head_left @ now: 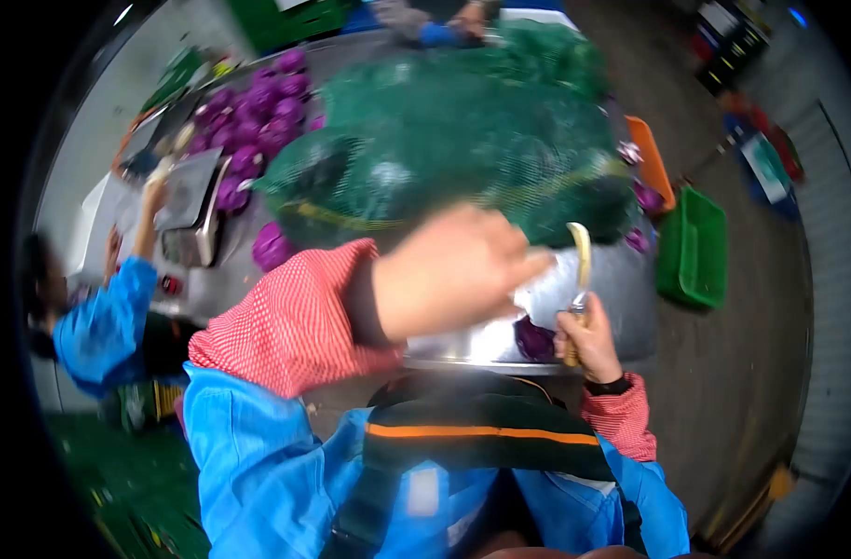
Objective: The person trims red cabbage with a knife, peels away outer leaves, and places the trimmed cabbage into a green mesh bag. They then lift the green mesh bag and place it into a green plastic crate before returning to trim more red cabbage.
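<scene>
My right hand (588, 337) is closed round the pale yellow handle of a knife with a curved, hooked blade (585, 256), which points up and away from me. My left hand (458, 265) reaches across the middle of the view, above the near side of the table. Motion blurs its fingers, so I cannot make out whether they hold anything. A dark purple cabbage leaf (534, 338) lies by the table's front edge, just left of my right hand. Beyond both hands rest large green mesh sacks (462, 121); their contents are hard to see.
Purple cabbages (262, 116) are heaped at the back left of the metal table (621, 312). Near them stands a scale (190, 200), where a co-worker in blue (108, 317) reaches. An orange crate (651, 163) and a green crate (694, 247) stand right. Another person's hands (467, 20) show at the far edge.
</scene>
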`<control>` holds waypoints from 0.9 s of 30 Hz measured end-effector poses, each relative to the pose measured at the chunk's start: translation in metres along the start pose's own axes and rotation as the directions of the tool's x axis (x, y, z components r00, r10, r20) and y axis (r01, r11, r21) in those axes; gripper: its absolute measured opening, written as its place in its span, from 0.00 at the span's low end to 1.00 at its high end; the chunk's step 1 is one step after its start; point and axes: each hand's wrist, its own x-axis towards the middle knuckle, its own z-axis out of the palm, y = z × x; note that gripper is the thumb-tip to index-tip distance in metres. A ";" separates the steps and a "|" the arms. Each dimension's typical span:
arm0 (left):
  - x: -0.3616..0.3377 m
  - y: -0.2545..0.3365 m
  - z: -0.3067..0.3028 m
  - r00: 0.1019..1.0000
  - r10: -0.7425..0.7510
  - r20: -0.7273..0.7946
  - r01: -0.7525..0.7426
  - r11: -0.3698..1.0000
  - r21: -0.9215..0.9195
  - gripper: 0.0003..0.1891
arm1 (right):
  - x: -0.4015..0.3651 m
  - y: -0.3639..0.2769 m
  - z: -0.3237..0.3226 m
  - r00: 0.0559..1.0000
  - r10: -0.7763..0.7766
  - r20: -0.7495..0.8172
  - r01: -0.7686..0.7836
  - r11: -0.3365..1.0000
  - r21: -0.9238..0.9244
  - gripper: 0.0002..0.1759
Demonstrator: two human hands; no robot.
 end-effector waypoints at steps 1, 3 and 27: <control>-0.016 -0.017 -0.008 0.994 -0.088 -0.068 0.096 0.988 0.124 0.24 | 0.009 -0.006 -0.001 1.000 -0.020 0.003 0.020 0.999 -0.044 0.14; -0.051 -0.051 -0.020 0.937 -0.241 -0.252 0.303 0.921 0.246 0.29 | 0.031 -0.024 0.001 0.998 -0.047 0.042 0.053 0.988 -0.147 0.11; -0.218 -0.237 0.039 0.096 -0.938 -0.332 0.813 0.267 -0.518 0.25 | 0.303 -0.163 0.316 0.627 -0.119 0.770 0.580 -0.589 -0.563 0.13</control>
